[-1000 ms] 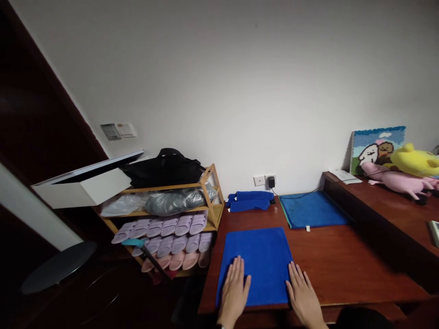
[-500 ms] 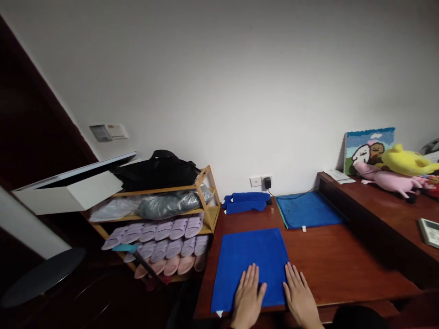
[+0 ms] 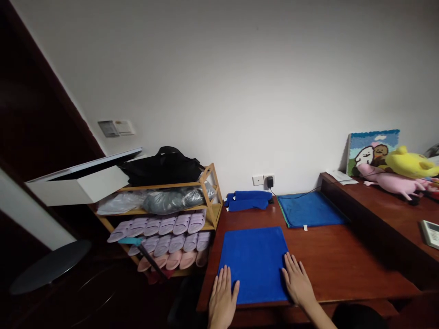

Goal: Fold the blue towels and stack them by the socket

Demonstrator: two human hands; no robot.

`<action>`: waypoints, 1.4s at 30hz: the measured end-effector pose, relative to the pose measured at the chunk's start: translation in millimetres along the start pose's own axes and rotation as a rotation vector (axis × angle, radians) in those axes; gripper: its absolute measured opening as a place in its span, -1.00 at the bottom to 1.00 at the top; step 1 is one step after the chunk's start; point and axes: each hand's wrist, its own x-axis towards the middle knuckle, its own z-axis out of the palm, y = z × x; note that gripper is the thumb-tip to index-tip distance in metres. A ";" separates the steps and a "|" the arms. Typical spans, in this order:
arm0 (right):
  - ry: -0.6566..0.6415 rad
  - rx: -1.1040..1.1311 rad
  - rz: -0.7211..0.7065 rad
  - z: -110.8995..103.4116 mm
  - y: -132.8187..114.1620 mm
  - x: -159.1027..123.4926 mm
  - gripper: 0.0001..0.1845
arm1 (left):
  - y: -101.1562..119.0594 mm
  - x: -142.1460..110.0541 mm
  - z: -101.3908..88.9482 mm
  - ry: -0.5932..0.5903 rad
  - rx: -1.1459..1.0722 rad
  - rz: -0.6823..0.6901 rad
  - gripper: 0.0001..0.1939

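Note:
A bright blue cloth [image 3: 255, 262] lies spread flat near the front edge of the brown wooden table [image 3: 329, 256]. My left hand [image 3: 222, 292] rests open on its lower left corner, fingers together and pointing away from me, thumb apart. At the cloth's right edge lies my right hand [image 3: 298, 278], flat and open, its fingers along the border. Behind the cloth, rolled blue cloths [image 3: 249, 201] are stacked by the wall. Further right is a flat pile of blue cloths [image 3: 312, 210] with a white tag and a green edge.
Left of the table stands a wooden rack [image 3: 211, 196] with purple and pink slippers [image 3: 168, 224], a black bag [image 3: 164, 167] and a white box [image 3: 78, 183]. A plugged-in adapter [image 3: 270, 182] trails a cable. Plush toys [image 3: 394, 176] sit on the raised ledge at right.
My left hand has slid left from the cloth's middle to its lower left corner. My right hand has shifted slightly up along the right edge. The view has moved a little.

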 end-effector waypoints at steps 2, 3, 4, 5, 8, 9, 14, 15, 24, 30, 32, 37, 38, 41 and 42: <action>0.004 0.007 0.010 -6.4 -3.1 17.0 -0.28 | -1.8 -0.5 -0.7 -0.012 -0.002 -0.002 -0.29; -0.006 0.009 0.014 -8.5 -4.3 24.5 -0.28 | -3.5 -0.9 -1.2 -0.023 -0.004 -0.004 -0.29; -0.022 0.008 0.015 -9.8 -5.2 30.8 -0.28 | -5.6 -1.1 -1.8 -0.038 -0.007 -0.006 -0.30; -0.039 0.003 0.012 -10.0 -5.7 35.5 -0.27 | -7.8 -0.9 -2.7 -0.056 -0.012 -0.007 -0.30; -0.069 -0.008 -0.003 -6.1 -5.0 41.1 -0.26 | -10.5 4.2 -8.2 -0.115 -0.028 -0.028 -0.31; -0.066 -0.007 -0.007 -4.1 -4.3 41.0 -0.25 | -7.7 8.1 -11.3 -0.125 -0.029 -0.039 -0.31; -0.039 0.008 -0.009 1.2 -0.9 39.4 -0.25 | 57.7 44.3 -27.9 -0.114 -0.097 0.051 -0.32; -0.039 0.007 -0.011 1.1 -0.3 39.5 -0.25 | 79.5 52.9 -28.0 -0.128 -0.133 0.131 -0.33; -0.089 -0.045 -0.024 -5.8 -2.0 40.4 -0.28 | 168.8 90.5 13.5 -0.185 -0.217 0.329 -0.36; -0.084 -0.033 0.002 -7.1 -4.7 40.9 -0.26 | 36.0 87.3 9.5 -0.151 -0.024 0.000 -0.30; -0.076 -0.031 0.003 -3.6 -3.0 40.7 -0.26 | -4.5 82.6 11.6 -0.106 0.025 -0.076 -0.30; -0.091 -0.039 0.010 -1.4 -1.6 47.8 -0.25 | -35.4 73.8 26.4 -0.001 0.037 -0.103 -0.27; -0.095 -0.047 0.010 -4.1 -2.4 51.8 -0.25 | -33.3 73.6 27.7 0.006 0.032 -0.107 -0.27; -0.106 -0.057 0.004 -15.0 -5.4 68.6 -0.25 | -26.3 73.9 26.4 -0.014 0.030 -0.120 -0.24; -0.116 -0.054 0.007 -18.0 -6.0 74.5 -0.25 | -25.5 73.7 25.2 -0.023 0.032 -0.119 -0.23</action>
